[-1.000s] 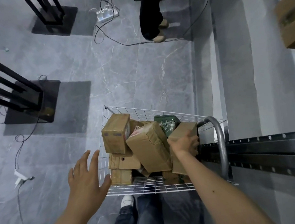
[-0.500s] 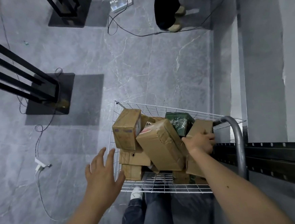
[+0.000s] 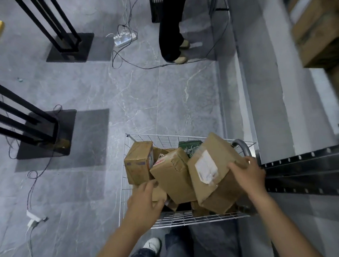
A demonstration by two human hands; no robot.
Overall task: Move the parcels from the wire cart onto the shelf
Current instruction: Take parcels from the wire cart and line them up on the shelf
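- Parcels lie heaped in the wire cart (image 3: 192,217), leaning on one another, which I judge is why the top ones sit tilted, not flat.
- My right hand (image 3: 249,174) grasps the labelled parcel (image 3: 210,171) by its right edge, fingers curled over the corner. The parcel is tipped up with its label facing me and its lower end down among the heap (whether it is free of the others I cannot tell).
- That grip is on the side nearest the shelf rail (image 3: 309,168), just right of the cart, so I judge it is set for a lift and swing to the right.
- My left hand (image 3: 144,201) reaches over the near rim, palm down, onto a low parcel (image 3: 158,192) beside the middle parcel (image 3: 174,174). I cannot tell whether its fingers have closed. My guess is that it is steadying the heap.
- Both forearms stretch forward and down from the bottom of the view, the right angled slightly inward.
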